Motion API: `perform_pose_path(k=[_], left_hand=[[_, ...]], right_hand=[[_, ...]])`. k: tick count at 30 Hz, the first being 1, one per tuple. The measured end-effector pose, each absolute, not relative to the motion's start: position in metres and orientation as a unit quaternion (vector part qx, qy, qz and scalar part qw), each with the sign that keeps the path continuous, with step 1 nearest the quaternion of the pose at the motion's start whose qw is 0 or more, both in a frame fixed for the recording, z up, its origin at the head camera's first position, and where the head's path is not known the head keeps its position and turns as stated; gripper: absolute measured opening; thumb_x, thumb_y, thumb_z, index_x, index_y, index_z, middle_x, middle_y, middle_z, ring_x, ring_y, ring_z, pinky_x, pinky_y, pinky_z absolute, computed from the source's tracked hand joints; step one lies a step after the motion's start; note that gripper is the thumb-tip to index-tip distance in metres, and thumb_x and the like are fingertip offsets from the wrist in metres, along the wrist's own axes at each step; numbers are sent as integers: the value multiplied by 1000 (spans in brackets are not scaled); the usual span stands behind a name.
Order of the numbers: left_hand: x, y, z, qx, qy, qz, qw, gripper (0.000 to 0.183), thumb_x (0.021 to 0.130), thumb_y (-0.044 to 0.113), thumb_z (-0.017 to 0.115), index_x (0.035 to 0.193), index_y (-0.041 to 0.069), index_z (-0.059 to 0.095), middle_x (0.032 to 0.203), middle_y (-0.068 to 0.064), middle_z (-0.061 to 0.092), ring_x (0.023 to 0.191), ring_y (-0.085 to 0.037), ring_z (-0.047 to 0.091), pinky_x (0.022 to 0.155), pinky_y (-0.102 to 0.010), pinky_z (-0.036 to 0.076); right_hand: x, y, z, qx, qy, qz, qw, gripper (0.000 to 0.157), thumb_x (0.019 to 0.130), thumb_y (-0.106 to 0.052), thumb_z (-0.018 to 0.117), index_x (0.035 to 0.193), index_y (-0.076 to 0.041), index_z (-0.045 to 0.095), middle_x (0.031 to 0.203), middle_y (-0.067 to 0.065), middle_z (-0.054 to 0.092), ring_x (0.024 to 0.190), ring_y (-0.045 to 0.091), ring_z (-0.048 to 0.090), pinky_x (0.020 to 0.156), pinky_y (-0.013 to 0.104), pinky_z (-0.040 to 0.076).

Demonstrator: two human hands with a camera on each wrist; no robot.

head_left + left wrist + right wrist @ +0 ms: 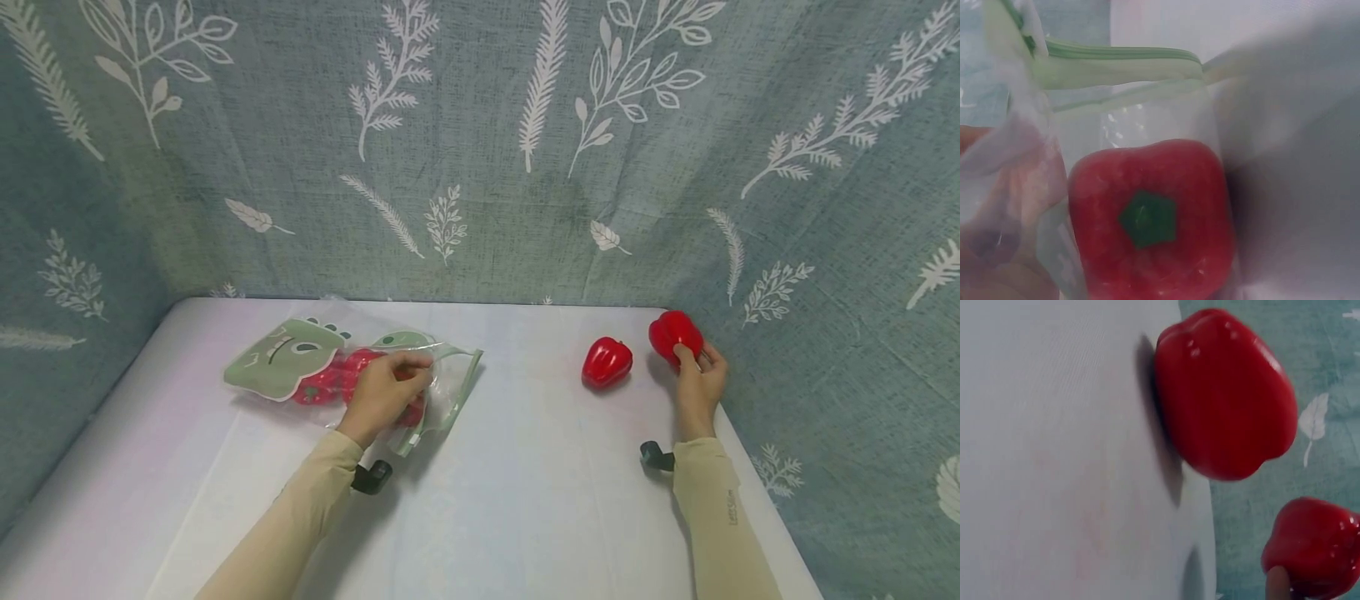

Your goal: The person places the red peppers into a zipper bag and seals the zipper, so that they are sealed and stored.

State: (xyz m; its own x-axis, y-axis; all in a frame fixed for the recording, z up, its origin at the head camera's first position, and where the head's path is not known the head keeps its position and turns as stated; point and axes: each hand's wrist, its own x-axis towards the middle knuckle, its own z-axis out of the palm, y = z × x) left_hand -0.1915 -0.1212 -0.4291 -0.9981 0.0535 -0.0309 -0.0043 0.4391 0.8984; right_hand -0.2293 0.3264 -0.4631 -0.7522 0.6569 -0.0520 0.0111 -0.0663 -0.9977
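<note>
A grey-green fabric curtain printed with white leaves (480, 208) stands behind and to both sides of the white cloth-covered surface (525, 500), its right side close to the right arm. Two beige fabric sleeves (300, 508) reach in from the near edge. On the left lies a clear plastic zip bag with a green dinosaur print (281, 362), red things inside. The left hand (386, 392) lies over these, hiding some; its grip is nearly closed, fingers and thumb pinching the bag's film. The right hand (699, 385), at the surface's far right corner, has its grip curled round a glossy red bell pepper (675, 335). A second red bell pepper (607, 363) rests on the surface between bag and right hand, near the held one. Through the film shows a red pepper with a green five-sided cap (1150, 165). A small black wrist device (372, 477) juts beside the left cuff.
</note>
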Motion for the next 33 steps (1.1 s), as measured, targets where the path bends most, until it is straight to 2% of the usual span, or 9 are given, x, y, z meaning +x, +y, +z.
perform_pose_path(k=[6, 10, 21, 25, 33], left_hand=[[-192, -122, -428, 18, 846, 532, 24, 26, 94, 19, 68, 118, 8, 72, 100, -10, 68, 69, -20, 68, 71, -29, 55], [-192, -122, -428, 14, 846, 532, 25, 26, 94, 20, 68, 118, 9, 72, 99, -9, 68, 69, -20, 68, 71, -29, 56], [-192, -122, -428, 15, 848, 530, 24, 28, 94, 19, 69, 119, 8, 71, 100, -9, 68, 69, -20, 69, 73, -30, 58], [-193, -122, -429, 16, 846, 532, 22, 27, 94, 19, 68, 118, 8, 71, 100, -9, 68, 69, -19, 69, 71, -29, 57], [-193, -122, -430, 17, 845, 534, 20, 26, 94, 18, 69, 118, 8, 71, 100, -9, 68, 69, -19, 68, 71, -29, 57]], right_hand=[[-225, 313, -452, -209, -623, 716, 237, 58, 100, -26, 60, 150, -11, 36, 152, 11, 44, 129, 24, 52, 104, 33, 48], [-221, 302, -446, -170, -605, 742, 233, 56, 99, -25, 61, 149, -12, 39, 150, 8, 42, 128, 23, 51, 103, 33, 49], [-210, 270, -434, -89, -645, 730, 206, 64, 93, -27, 71, 148, -18, 40, 151, 1, 42, 134, 23, 45, 107, 32, 45], [-209, 260, -435, -67, -662, 722, 189, 63, 94, -29, 69, 149, -18, 40, 150, 1, 44, 134, 23, 45, 108, 32, 45], [-203, 243, -438, -24, -671, 727, 145, 64, 96, -23, 66, 151, -13, 35, 150, 2, 43, 134, 24, 44, 108, 34, 45]])
